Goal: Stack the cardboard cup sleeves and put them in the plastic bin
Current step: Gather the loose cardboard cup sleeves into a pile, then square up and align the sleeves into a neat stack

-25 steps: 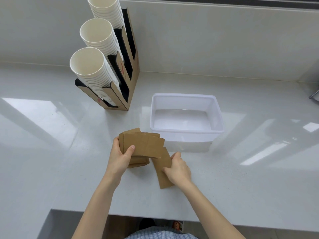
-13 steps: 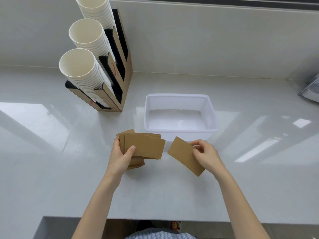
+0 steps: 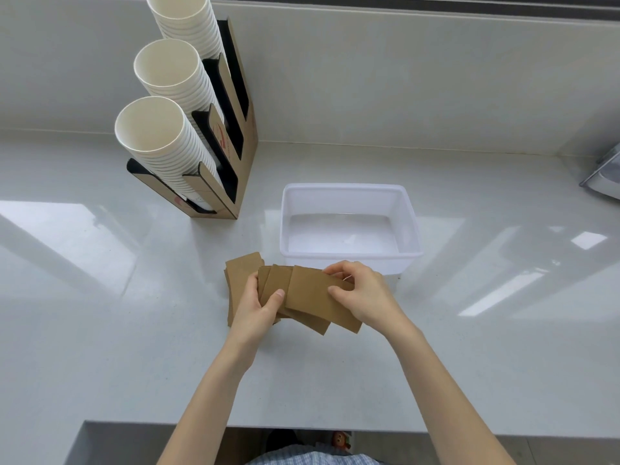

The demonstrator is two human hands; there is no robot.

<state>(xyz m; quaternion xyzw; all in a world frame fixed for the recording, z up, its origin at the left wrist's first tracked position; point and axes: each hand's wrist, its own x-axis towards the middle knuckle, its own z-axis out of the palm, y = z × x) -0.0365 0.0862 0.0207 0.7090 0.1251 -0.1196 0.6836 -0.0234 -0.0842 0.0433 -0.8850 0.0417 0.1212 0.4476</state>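
Note:
Several brown cardboard cup sleeves (image 3: 310, 298) are fanned out just above the white counter, in front of me. My left hand (image 3: 256, 308) grips the left part of this fan, thumb on top. My right hand (image 3: 364, 295) pinches the topmost sleeve (image 3: 322, 302) by its right end, laid over the others. More sleeves (image 3: 240, 280) show behind my left hand; whether they rest on the counter is unclear. The white plastic bin (image 3: 407, 216) stands just behind my hands with nothing in it.
A cardboard cup dispenser (image 3: 235, 156) holding three slanted stacks of white paper cups (image 3: 157, 139) stands at the back left. A metal object (image 3: 604, 176) pokes in at the right edge. The counter's front edge (image 3: 302, 427) runs below my forearms.
My right hand lifted a single sleeve off the counter, carried it up to the right, then brought it left onto the fan in my left hand. The view shifted slightly.

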